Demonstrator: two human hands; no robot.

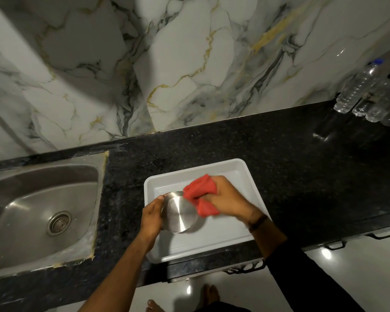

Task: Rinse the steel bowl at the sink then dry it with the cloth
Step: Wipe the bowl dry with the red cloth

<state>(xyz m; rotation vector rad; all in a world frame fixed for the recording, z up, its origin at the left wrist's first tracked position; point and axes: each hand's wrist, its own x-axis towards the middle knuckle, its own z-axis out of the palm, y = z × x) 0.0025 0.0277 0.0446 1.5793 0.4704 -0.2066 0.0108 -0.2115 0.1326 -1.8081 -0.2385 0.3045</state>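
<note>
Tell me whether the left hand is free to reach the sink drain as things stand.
Probably not yet. The left hand is gripping the steel bowl over the white tray while the right hand wipes it with the red cloth. The path to the sink drain itself looks unobstructed.

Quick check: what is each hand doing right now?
Left hand: closed on the steel bowl, held over the white tray.
Right hand: closed on the red cloth, pressed against the bowl.
</note>
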